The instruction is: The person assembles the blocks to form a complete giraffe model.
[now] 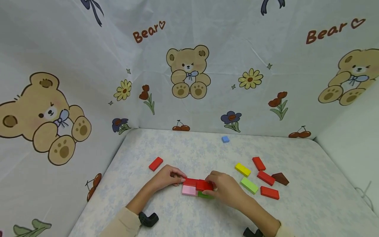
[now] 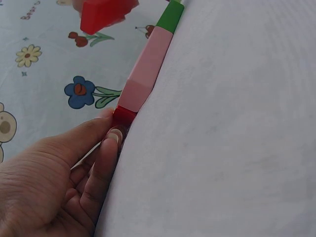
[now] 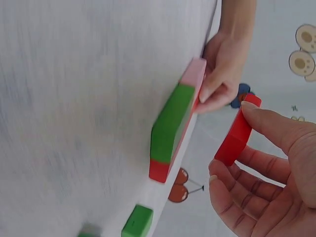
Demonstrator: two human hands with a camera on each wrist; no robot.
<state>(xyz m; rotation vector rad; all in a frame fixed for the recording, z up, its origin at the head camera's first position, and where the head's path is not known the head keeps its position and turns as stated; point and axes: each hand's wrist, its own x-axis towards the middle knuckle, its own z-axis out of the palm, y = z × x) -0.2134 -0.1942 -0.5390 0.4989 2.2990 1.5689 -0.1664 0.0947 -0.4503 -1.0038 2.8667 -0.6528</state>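
Observation:
My right hand (image 1: 226,189) pinches a red block (image 1: 204,185) between thumb and fingers; in the right wrist view this red block (image 3: 237,133) hangs above the others, apart from them. Below it a pink block (image 1: 189,190) and a green block (image 1: 205,195) lie end to end, with red blocks along their far side. My left hand (image 1: 168,176) grips the left end of a red block (image 1: 189,181) behind the pink one. In the left wrist view my thumb and fingers hold that red end (image 2: 124,116), beside the pink block (image 2: 145,74).
A red block (image 1: 155,163) lies at the left. To the right are a yellow block (image 1: 242,169), a light green block (image 1: 249,185), several red blocks (image 1: 269,192) and a brown piece (image 1: 280,178). A small blue block (image 1: 225,139) sits at the back.

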